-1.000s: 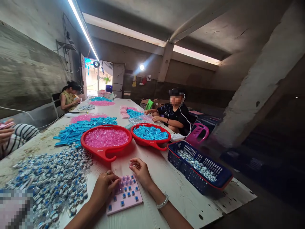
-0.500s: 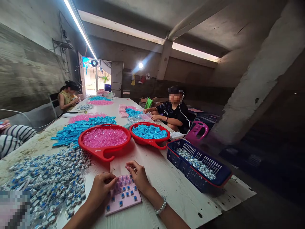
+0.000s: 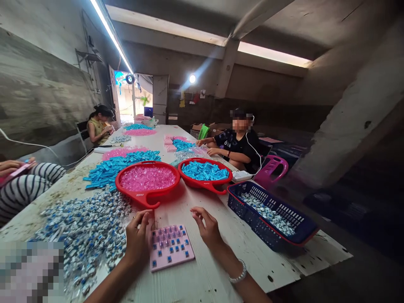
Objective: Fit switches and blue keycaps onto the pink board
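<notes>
A pink board [image 3: 172, 261] lies flat on the table between my hands. Small blue-centred switches sit on it in rows, and clear pink keycaps [image 3: 165, 236] cover several at its upper left. Just left of the board is my left hand [image 3: 137, 237], thumb and forefinger pressed together. My right hand [image 3: 208, 231] hovers up and to the right of the board, thumb and fingertip pinched. Whatever either pinch holds is too small to make out. Beyond my hands stands a red colander [image 3: 135, 196] of loose pink keycaps [image 3: 148, 176].
A second red colander [image 3: 210, 184] holds blue pieces [image 3: 205, 170]. Loose switches [image 3: 85, 227] are heaped at left, with blue strips [image 3: 123, 164] behind. A dark blue basket [image 3: 252, 221] of switches stands right. Co-workers sit along both sides of the table [image 3: 202, 273].
Both hands have moved away from the board, the left hand to its left and the right hand outward to the right. More of the board now shows.
</notes>
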The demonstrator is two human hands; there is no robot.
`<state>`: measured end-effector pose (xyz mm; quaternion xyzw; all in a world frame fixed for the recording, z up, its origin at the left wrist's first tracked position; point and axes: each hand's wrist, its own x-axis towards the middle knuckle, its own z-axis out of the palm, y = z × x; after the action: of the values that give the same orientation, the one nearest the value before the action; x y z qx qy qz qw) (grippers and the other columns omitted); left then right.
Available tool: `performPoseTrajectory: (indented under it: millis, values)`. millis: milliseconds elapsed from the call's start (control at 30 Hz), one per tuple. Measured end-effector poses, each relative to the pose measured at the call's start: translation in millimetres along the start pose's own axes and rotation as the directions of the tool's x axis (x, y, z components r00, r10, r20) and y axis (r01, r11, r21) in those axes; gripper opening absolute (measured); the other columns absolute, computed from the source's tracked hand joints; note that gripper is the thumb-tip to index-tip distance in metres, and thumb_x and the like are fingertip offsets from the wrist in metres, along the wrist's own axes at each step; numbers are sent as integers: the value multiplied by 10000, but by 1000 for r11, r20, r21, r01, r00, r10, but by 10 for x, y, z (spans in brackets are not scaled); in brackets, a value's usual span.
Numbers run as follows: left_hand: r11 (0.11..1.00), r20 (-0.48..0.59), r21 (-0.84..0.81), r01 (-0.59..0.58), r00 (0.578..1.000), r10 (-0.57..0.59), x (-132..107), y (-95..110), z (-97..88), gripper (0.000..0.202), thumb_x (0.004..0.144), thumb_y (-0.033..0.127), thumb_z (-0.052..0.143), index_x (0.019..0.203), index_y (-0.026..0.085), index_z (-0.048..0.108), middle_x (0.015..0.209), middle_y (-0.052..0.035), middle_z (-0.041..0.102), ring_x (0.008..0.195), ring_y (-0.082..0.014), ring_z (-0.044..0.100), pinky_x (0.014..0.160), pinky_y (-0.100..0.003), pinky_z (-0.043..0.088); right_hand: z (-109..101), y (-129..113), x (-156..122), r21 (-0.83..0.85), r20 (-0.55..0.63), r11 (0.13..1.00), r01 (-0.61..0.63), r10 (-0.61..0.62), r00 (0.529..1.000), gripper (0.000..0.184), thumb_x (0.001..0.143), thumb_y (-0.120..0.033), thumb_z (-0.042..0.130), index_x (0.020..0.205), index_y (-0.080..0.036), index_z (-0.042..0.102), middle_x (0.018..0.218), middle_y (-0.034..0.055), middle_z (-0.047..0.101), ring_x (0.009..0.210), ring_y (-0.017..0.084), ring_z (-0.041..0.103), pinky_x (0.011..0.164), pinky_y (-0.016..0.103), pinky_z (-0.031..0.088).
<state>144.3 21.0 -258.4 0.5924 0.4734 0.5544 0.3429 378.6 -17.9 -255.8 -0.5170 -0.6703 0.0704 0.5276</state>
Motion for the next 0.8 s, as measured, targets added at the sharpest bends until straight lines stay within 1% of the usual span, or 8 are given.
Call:
performPoseTrajectory:
  millis: [33,100,167,200,400,533,667,800]
  values:
    - [1000,31,16,-3,1000,3,-9,-4,10,329,807,453,528,844,167,687,812,-49,690,757,-201,611,677,-277,463,-55,26,-20,-22,24,999,29,-29,999,152,903,-219,466,998,-207,585,905,49,665,754,167,614,699,275,474]
    - [999,143,41,-5,990,-1,-36,-35,48,303,768,453,582,762,174,698,736,-33,685,698,-191,605,640,-264,452,-114,74,-40,-57,51,995,83,-80,995,155,905,-205,460,1001,-203,581,899,50,663,745,167,614,696,278,481]
    - [999,232,48,1,973,-12,-64,-75,87,265,735,435,625,720,182,704,687,-19,678,653,-177,594,620,-255,443,-105,98,-18,-79,52,989,124,-120,991,156,912,-197,452,1015,-199,569,906,52,661,747,165,614,688,277,487]
    - [999,250,42,13,968,-23,-72,-92,101,245,726,420,638,725,185,706,683,-15,677,643,-171,591,617,-253,441,-78,98,10,-86,47,986,141,-138,989,156,915,-195,450,1022,-199,564,908,51,659,748,163,614,687,275,489]
    - [994,232,-26,110,968,-101,-14,-158,99,194,676,347,679,743,165,680,686,-21,658,593,-151,563,570,-250,427,227,42,221,-55,-4,966,252,-252,968,162,925,-204,447,1052,-202,549,891,52,655,719,154,609,663,266,499]
    - [990,242,-64,123,965,-105,25,-206,106,211,640,338,694,733,150,677,699,-32,657,618,-158,590,585,-250,452,398,86,179,-5,-68,972,234,-233,970,144,917,-189,466,1033,-199,551,859,40,654,684,137,601,617,234,495]
    - [994,277,-42,101,957,-86,-4,-189,123,210,648,269,677,823,153,686,749,-32,661,672,-163,609,624,-252,469,460,102,75,39,-17,983,179,-179,984,125,910,-189,483,1010,-195,558,835,32,650,652,129,594,594,224,491]
    - [999,313,35,38,949,-47,-54,-103,120,213,750,291,606,908,174,687,765,-31,668,697,-163,605,621,-255,457,452,27,47,52,29,984,171,-173,984,117,910,-188,479,996,-193,558,828,33,646,661,133,596,597,227,493]
